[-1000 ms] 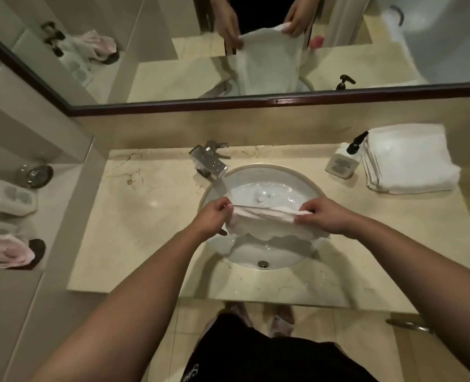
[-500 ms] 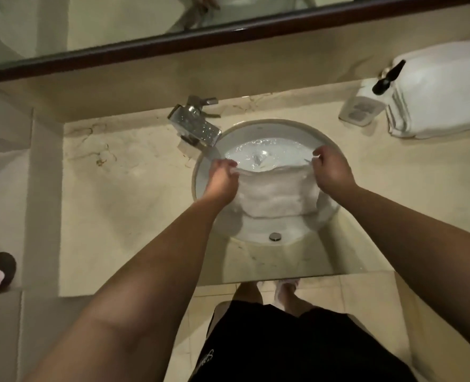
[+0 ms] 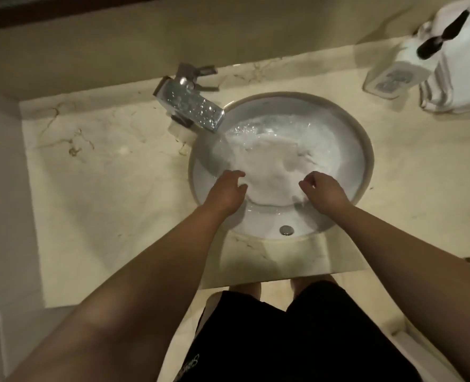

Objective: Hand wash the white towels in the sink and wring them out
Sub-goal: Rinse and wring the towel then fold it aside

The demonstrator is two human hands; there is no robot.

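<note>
While water is running from the faucet (image 3: 191, 106) onto a white towel (image 3: 269, 166) in the sink (image 3: 363, 150), both hands, left (image 3: 227, 191) and right (image 3: 324, 190), are hovering loosely curled, holding nothing; the soap dispenser (image 3: 393, 75) label is unreadable.

Cut off by the right edge: most of the folded towels (image 3: 461, 62) behind the blurred soap pump (image 3: 393, 75). Hidden under water and foam: the far part of the towel (image 3: 269, 166) in the sink (image 3: 363, 150), its outline smeared. Too blurred to tell whether the left hand (image 3: 225, 193) and right hand (image 3: 323, 191) pinch cloth or only touch it.
</note>
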